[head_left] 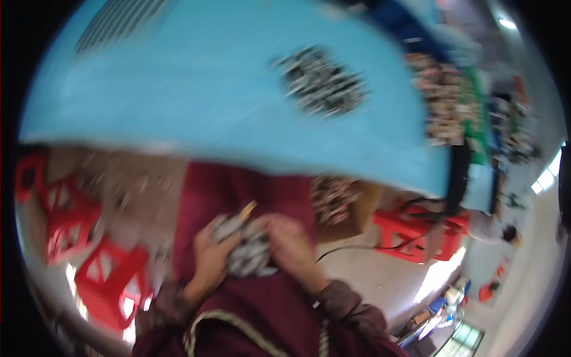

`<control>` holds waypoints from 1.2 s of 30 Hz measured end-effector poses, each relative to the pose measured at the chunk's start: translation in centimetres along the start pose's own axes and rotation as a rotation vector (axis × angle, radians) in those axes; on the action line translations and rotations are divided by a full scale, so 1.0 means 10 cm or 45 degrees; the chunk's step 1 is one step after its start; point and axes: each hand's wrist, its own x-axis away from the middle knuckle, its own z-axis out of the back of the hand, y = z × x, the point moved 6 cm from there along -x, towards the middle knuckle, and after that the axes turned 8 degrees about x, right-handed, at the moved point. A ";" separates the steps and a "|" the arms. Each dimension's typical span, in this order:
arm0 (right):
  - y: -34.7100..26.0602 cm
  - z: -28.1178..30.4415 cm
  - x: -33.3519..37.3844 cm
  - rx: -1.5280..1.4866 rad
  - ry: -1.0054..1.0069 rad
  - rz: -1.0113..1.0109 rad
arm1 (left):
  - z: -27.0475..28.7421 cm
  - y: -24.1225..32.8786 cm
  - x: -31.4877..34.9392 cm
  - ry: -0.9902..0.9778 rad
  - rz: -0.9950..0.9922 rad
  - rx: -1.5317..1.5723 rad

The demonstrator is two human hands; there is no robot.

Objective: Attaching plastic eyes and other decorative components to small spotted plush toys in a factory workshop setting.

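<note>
Bundle (248, 257) right there between both hands, above maroon lap (193, 193), near side of blue table (196, 95)! Mottled grey and white, rounded, lumpy, edges smeared by blur; separate pieces couldn't be counted. Left hand (209, 253) curled round its left side, clamped on. Right hand (290, 245) lay against right side, fingers blurred: couldn't tell if closed. Yellowish stick (247, 210) jutted from top. Similar grey pile (323, 82) sat on table.

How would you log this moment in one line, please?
left hand: holding grey bundle | right hand: at bundle's right side, grip unclear | grey pile: on blue table | view: blurred
</note>
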 end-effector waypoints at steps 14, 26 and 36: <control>0.12 0.05 -0.08 0.150 0.120 0.106 | -0.01 -0.29 0.29 -0.347 0.645 0.458; 0.12 0.03 -0.06 0.236 0.144 0.158 | -0.03 -0.27 0.33 -0.149 0.718 0.218; 0.05 0.17 0.07 0.285 0.174 0.149 | 0.00 -0.22 0.33 -0.021 0.529 0.162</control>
